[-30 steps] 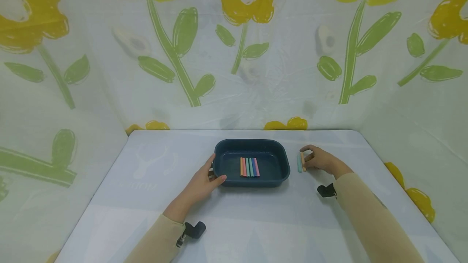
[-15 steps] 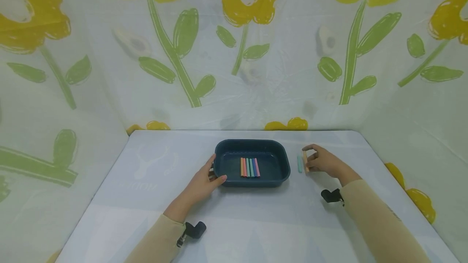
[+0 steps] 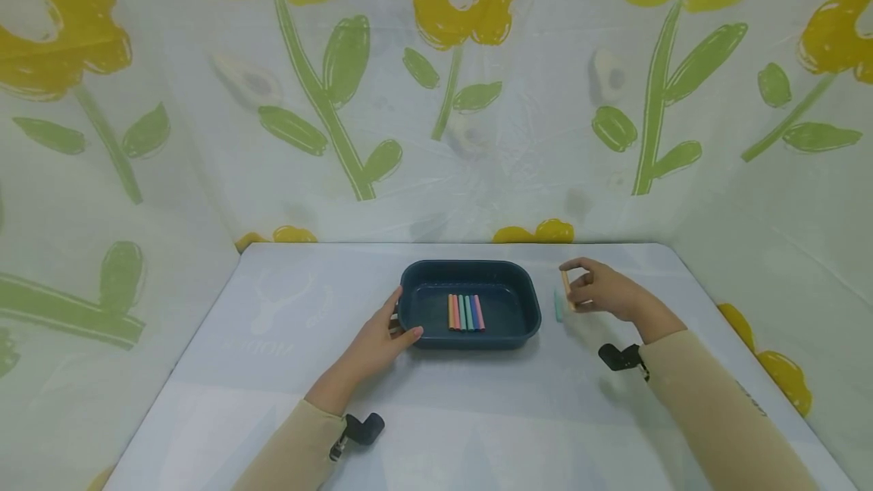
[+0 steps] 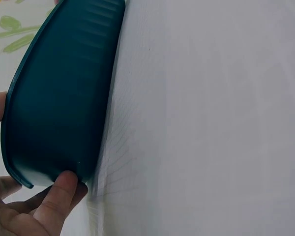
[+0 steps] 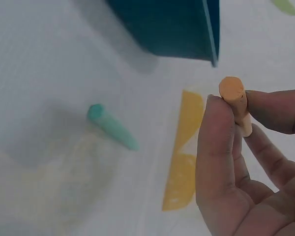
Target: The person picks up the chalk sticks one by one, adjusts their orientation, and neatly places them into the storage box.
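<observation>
A dark blue baking dish (image 3: 505, 317) stands on the table with a row of several coloured chalk sticks (image 3: 466, 312) lying in it. My left hand (image 3: 373, 341) grips the dish's left end, its thumb along the near side and fingers around the end. In the right wrist view an orange stick of chalk (image 5: 232, 89) is pinched between thumb and fingers of my right hand (image 5: 265, 182), raised off the table. Below that hand a mint-green chalk stick (image 5: 113, 128) lies on the table, right of the dish.
The white table (image 3: 273, 370) carries a faint printed pattern and ends at a back edge against a flowered curtain (image 3: 532, 157). Similar curtain hangs at both sides. A small black wrist camera (image 3: 364, 429) sits on the left sleeve, another wrist camera (image 3: 618, 357) on the right.
My right hand has lifted the orange chalk off the table from beside the green one, and the stick has risen higher. My left hand and the dish stay where they were.
</observation>
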`<state>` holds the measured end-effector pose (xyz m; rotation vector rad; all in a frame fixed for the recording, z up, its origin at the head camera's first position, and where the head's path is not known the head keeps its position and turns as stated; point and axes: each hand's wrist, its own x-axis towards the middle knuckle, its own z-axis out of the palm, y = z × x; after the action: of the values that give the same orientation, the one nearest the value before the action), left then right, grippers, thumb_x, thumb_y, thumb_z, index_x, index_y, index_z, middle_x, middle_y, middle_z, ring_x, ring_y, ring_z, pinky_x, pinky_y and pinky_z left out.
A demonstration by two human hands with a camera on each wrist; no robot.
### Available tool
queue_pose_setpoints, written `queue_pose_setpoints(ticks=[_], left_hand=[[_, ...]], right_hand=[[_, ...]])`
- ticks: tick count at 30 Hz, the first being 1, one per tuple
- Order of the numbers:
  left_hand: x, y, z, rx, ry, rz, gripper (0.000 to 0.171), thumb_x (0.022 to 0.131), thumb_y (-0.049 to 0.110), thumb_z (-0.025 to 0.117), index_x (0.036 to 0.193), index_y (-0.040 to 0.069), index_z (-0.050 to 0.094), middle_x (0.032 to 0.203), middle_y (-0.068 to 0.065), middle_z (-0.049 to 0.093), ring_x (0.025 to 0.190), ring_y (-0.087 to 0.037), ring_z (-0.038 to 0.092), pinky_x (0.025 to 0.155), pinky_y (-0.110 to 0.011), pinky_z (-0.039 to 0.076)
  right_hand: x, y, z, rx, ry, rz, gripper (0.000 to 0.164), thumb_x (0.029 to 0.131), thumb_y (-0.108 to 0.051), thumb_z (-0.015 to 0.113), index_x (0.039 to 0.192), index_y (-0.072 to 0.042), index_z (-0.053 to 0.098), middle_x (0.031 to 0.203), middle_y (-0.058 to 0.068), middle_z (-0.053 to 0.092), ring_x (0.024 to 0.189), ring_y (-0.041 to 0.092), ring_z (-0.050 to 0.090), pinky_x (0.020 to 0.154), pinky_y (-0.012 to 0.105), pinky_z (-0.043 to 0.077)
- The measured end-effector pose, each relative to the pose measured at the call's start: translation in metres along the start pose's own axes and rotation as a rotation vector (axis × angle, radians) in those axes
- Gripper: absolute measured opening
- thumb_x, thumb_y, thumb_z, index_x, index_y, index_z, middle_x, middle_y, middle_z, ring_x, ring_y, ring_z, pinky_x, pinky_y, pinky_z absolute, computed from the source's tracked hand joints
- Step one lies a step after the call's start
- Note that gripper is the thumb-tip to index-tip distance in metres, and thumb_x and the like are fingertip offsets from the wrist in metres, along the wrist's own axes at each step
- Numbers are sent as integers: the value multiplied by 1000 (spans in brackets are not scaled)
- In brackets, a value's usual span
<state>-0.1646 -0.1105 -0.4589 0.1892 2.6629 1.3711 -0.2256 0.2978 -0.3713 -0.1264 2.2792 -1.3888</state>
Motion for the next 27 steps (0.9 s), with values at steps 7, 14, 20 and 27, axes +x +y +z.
queue_pose_setpoints(ticks=[7,14,20,27], left_hand=[[-1,2,0,-3,-2,-3,94,93,47,69,162,13,15,161,-18,29,134,-37,50,107,-47,45],[-3,3,0,-2,-2,-10,94,93,47,69,162,14,15,162,-18,28,134,-38,49,107,-48,45],[-2,3,0,3,0,-8,93,93,47,69,162,14,15,161,-17,29,134,-37,50,107,-48,45],[-3,4,0,-1,-1,-10,93,93,46,69,162,14,15,161,-18,29,134,-38,50,108,-49,44]], right_hand=[[-2,-16,3,6,-22,0,67,94,-1,64,151,3,29,110,20,53,91,24,63,89,41,57],[1,-27,10,42,-21,-6,68,92,-1,66,151,1,31,108,18,54,89,24,63,89,41,57],[4,-34,21,45,-41,-40,67,93,0,65,151,1,31,109,19,55,89,24,63,88,39,58],[14,-40,39,58,-52,-23,69,91,3,64,151,2,31,114,24,55,89,25,65,91,44,57]])
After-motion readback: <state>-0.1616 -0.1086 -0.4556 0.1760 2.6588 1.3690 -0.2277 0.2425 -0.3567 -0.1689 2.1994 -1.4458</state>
